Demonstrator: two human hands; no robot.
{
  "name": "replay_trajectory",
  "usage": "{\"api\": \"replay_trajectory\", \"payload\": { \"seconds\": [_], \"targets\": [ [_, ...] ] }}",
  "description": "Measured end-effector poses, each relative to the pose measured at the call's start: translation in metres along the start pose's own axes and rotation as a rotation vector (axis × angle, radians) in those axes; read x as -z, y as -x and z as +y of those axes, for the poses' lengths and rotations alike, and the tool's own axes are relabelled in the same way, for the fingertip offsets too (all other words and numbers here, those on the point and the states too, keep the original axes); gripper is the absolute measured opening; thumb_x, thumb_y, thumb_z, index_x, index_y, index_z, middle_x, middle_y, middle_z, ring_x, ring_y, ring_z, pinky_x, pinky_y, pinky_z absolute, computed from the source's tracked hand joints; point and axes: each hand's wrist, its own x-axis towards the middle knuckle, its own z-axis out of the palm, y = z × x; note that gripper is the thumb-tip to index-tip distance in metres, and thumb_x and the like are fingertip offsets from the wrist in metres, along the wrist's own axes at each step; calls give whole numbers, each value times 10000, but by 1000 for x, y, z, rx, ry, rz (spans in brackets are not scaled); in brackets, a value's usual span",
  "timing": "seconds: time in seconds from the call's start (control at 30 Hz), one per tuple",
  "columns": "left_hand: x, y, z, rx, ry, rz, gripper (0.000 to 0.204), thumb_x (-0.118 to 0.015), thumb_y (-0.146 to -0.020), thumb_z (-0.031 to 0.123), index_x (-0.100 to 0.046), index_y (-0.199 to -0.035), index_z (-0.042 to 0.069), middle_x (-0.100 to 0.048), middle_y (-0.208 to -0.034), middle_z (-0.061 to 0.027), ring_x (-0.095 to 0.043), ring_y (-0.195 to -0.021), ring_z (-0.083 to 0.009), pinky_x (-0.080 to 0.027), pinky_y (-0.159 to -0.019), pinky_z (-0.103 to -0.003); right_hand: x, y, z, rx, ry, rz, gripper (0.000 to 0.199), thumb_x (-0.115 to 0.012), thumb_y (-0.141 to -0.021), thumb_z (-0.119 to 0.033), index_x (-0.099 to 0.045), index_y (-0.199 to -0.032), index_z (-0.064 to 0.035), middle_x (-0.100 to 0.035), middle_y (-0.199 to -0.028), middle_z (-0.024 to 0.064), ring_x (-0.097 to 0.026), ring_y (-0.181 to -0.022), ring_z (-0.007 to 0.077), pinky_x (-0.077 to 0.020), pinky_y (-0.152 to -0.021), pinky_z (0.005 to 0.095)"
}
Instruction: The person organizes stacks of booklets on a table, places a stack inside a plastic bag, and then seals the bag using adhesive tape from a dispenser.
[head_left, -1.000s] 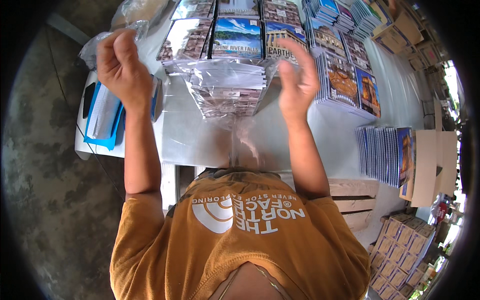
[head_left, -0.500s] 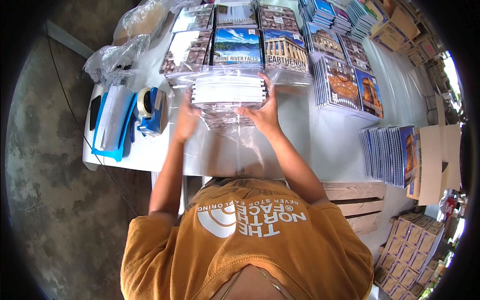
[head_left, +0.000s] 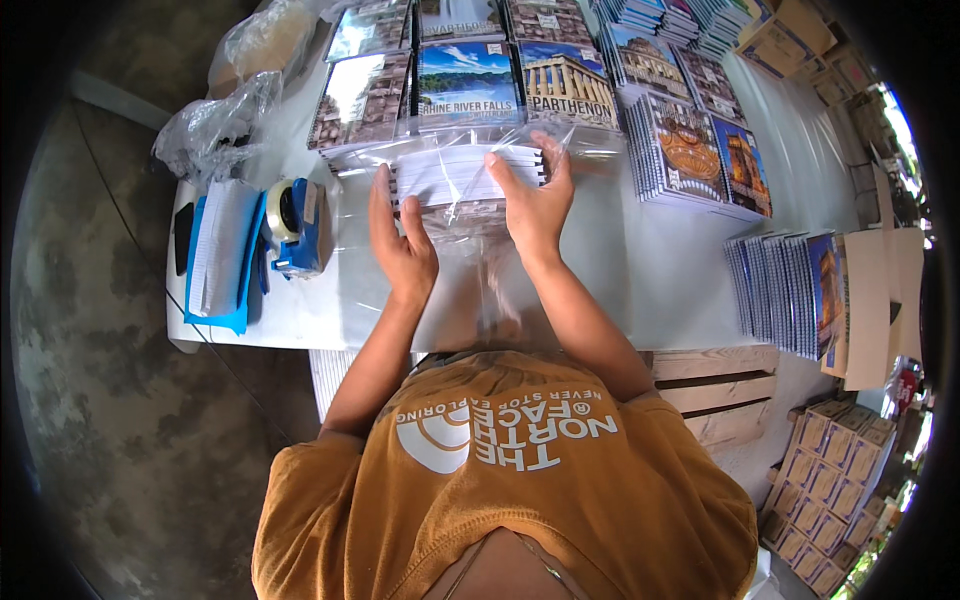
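A stack of spiral notebooks [head_left: 455, 178] is on the table in front of me, white page edges showing, with clear plastic film [head_left: 470, 260] over and around it. My left hand [head_left: 403, 245] is wrapped round the stack's left side, thumb at its near edge. On the right side, my right hand [head_left: 537, 205] grips it through the film, thumb on top and fingers round the far right corner. Behind the stack stand piles of notebooks with photo covers, among them a lake cover [head_left: 466, 85] and a columned temple cover [head_left: 568, 85].
To the left are a blue tape dispenser [head_left: 295, 230], a white paper stack on a blue folder [head_left: 222, 255] and crumpled plastic [head_left: 215, 130]. More notebook piles [head_left: 680, 150] stand right, with upright notebooks [head_left: 780, 295] beside cardboard [head_left: 870, 305]. A wooden pallet [head_left: 715, 395] lies below the table edge.
My left hand has shifted right, its thumb now against the stack's near edge. My right thumb has moved up onto the top. The near side of the stack now appears lower, with film drawn over it.
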Motion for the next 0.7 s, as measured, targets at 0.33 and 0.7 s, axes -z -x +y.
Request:
{"api": "replay_trajectory", "payload": {
  "seconds": [0.33, 0.7],
  "targets": [
    [16, -13, 4, -444, -335, 36, 698, -577, -803, 498, -421, -1309, 42, -427, -1329, -166, -340, -1253, -331, -213, -1026, -440, 4, 12, 16, 260, -39, 149, 502, -662, -781, -190, -481, -1201, 17, -489, -1167, 174, -433, -1130, 231, -282, -981, 397],
    [11, -15, 2, 155, 128, -153, 603, -517, -910, 280, -292, -1354, -61, -393, -1349, -216, -372, -1252, -265, -288, -1023, -349, 23, 18, -16, 880, 701, -778, 458, -519, -843, -210, -472, -1239, 16, -422, -1340, 138, -336, -1282, 280, -201, -1075, 440]
  ]
}}
